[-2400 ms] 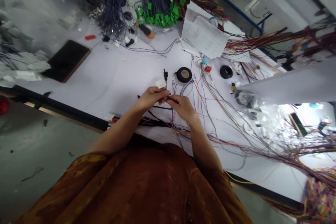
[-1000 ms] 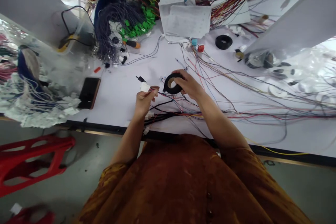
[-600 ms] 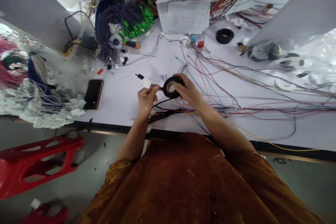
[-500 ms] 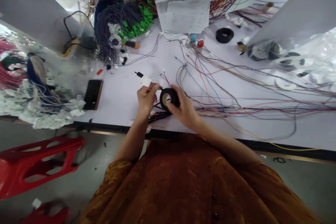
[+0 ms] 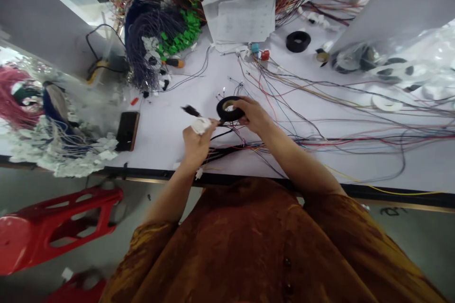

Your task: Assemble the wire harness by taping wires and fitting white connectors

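Note:
Near the table's front edge, my left hand is closed on a wire bundle, with a white connector resting above its fingers. A blurred black piece sticks out past the connector. My right hand grips a roll of black tape by its right side, thumb at the core. The roll is just right of my left fingertips, above the wires. Black sleeved cables and thin coloured wires lie below and right of my hands. The exact spot where tape meets wires is too small to make out.
Blue-grey wires with green connectors lie behind on the left, near paper sheets. Another black tape roll sits at back right. A phone and white-connector bundles are at left. A red stool stands below the table.
My right hand has lifted the tape roll away from my body and turned it over slightly. My left hand has rotated, and the white connector has shifted closer to its knuckles.

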Available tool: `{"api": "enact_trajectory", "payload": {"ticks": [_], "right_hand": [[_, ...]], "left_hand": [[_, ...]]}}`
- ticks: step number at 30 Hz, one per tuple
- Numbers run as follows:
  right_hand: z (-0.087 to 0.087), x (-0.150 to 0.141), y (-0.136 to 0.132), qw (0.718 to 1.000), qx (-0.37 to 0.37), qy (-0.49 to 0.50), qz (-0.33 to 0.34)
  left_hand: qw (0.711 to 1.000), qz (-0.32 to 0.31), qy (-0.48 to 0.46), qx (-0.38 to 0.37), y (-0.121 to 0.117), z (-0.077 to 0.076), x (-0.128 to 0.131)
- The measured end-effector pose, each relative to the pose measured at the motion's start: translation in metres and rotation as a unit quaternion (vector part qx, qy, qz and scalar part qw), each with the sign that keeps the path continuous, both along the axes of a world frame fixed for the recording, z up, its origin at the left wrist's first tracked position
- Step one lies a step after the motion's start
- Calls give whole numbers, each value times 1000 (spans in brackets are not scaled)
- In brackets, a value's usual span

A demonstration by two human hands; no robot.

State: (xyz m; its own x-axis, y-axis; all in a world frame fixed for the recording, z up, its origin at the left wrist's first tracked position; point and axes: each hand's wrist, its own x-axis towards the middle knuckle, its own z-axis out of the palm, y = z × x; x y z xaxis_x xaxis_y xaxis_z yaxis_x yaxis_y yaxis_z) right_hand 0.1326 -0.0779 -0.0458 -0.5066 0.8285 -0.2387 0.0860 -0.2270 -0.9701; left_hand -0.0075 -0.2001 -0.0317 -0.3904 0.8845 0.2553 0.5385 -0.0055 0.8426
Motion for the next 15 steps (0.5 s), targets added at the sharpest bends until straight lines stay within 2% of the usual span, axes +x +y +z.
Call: {"api": "enact_trajectory", "payload": {"ticks": [2,3,4,6,8,10,12,15], "right_hand": [[-3,14,-27,994,89,-33,-58],[-5,22,-44,985,156,-54,-60],[-6,29,-61,973,217,-74,-25],[-8,38,-88,947,293,-110,71],[-8,38,-95,938,314,-99,103],[-5,31,-81,959,275,-53,48],[-2,19,-55,985,170,-20,8],[0,0,-18,997,5,-28,65]], "left_hand": [[996,63,-58,15,6,-2,-1],[994,74,-75,8,9,-1,-1],[994,73,-87,-9,12,-1,-1],[991,53,-112,-42,18,3,0],[988,34,-144,-51,22,7,2],[990,15,-136,-45,22,12,4],[997,-25,-51,-45,17,16,7],[987,-95,106,-73,7,19,9]]}}
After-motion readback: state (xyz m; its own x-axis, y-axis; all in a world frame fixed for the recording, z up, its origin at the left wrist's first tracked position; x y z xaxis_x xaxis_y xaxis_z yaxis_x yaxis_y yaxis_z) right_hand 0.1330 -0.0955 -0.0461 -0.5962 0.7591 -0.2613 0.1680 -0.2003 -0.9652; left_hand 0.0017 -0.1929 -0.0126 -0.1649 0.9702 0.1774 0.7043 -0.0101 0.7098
